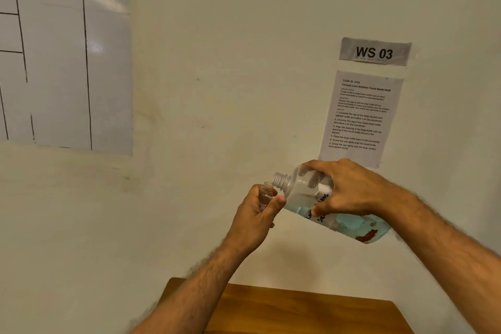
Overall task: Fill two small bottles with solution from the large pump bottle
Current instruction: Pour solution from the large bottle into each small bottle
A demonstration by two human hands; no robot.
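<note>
My right hand (349, 190) grips the large clear bottle (303, 192) with a handwritten white label. It is uncapped and tipped on its side, threaded neck pointing left, pale blue solution pooled along its lower side. My left hand (257, 214) holds a small clear bottle (265, 196) upright, open at the top. The large bottle's neck is just right of and slightly above the small bottle's mouth, nearly touching it. Both are raised in front of the wall, above the table. No pump head, caps or second small bottle are in view.
A wooden table (311, 312) shows at the bottom edge, only its far part visible. On the wall hang a "WS 03" sign (374, 52), a printed instruction sheet (360, 116) and a large lined sheet (65, 49) at upper left.
</note>
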